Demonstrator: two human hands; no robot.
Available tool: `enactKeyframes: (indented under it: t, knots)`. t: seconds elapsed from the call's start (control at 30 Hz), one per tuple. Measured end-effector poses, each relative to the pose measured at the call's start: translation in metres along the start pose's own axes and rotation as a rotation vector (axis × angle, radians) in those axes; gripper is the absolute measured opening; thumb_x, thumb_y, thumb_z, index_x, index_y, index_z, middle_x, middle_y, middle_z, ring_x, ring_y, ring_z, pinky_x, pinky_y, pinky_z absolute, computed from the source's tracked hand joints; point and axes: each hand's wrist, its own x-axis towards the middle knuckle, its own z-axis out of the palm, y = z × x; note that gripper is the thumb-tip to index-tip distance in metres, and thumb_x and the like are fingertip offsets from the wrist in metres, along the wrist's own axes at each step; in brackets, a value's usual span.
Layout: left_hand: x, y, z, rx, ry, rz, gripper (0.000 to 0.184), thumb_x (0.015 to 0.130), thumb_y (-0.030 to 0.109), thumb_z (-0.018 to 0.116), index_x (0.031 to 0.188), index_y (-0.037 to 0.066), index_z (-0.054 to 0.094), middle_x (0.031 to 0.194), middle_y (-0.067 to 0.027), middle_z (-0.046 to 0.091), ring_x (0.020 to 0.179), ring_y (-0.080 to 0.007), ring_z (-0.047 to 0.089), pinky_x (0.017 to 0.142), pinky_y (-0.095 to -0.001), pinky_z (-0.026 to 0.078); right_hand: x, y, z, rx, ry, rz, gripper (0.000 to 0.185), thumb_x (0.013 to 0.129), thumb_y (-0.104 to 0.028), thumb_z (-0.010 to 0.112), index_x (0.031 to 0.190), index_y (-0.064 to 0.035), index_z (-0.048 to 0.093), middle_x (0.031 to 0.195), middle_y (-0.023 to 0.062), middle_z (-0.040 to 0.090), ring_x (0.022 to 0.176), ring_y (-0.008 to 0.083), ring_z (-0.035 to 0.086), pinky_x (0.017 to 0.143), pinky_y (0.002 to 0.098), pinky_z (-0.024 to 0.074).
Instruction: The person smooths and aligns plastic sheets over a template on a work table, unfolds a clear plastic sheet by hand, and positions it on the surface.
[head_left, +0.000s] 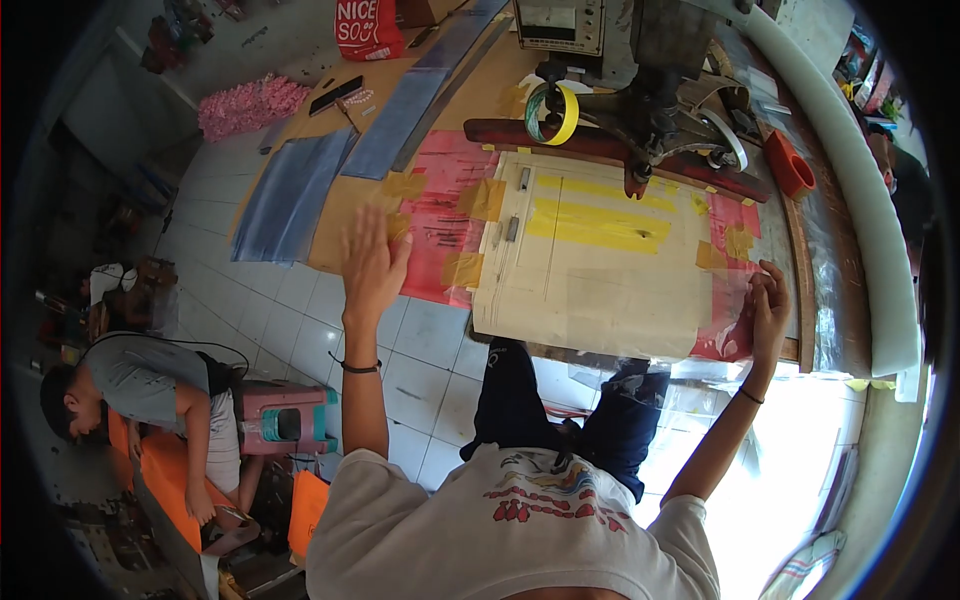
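My left hand (375, 262) is raised near the left edge of the red sheet (440, 205), its fingers spread and slightly blurred. Nothing is in it. At the right end of the work surface, my right hand (768, 305) has its fingers curled by the edge of the red sheet; what they pinch, if anything, is hidden. Between the hands lies a beige board (520, 300) with yellow strips (600, 225) and two small metal pieces. Brown tape (463, 269) joins the board to the red sheet. A thin clear film (640, 305) seems to cover its lower right part.
A dark machine head (650, 110) stands over the board's far side, with a yellow tape roll (565, 115) on it. Blue sheets (290, 195) and a phone (336, 95) lie left. A red container (790, 165) sits right. Another person (150, 385) sits lower left.
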Motion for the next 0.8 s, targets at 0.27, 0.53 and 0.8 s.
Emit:
enactKeyframes:
  t: [0.27,0.53,0.8]
  knots:
    - [-0.019,0.098,-0.049,-0.394,0.155,0.147,0.059,0.097,0.039,0.051,0.139,-0.002,0.044,0.146,-0.0259,0.038,0.141,-0.0396,0.029,0.115,-0.0503,0.023,-0.002,0.002,-0.001,-0.117,0.004,-0.056,0.027,0.094,-0.002,0.052,0.12,-0.0023,0.058,0.088,0.0014,0.063,0.066,0.0043,0.052,0.055,0.019,0.0419]
    - [-0.044,0.218,0.0,-0.484,0.056,0.683,0.045,0.088,0.029,0.068,0.118,-0.003,0.058,0.121,-0.0194,0.06,0.116,-0.0369,0.053,0.105,-0.044,0.037,-0.031,-0.031,0.002,0.111,0.121,-0.187,0.021,0.097,-0.011,0.059,0.116,-0.0034,0.058,0.102,0.0064,0.07,0.059,0.001,0.049,0.048,0.0166,0.0386]
    - [-0.02,0.199,-0.037,-1.436,-0.375,0.265,0.021,0.091,0.01,0.068,0.106,-0.002,0.062,0.082,-0.0073,0.067,0.063,-0.0082,0.062,0.055,-0.02,0.046,-0.059,-0.109,0.013,0.153,0.248,-0.178,0.027,0.095,-0.009,0.061,0.12,-0.0002,0.054,0.101,0.0122,0.07,0.06,0.004,0.054,0.046,0.0189,0.0457]
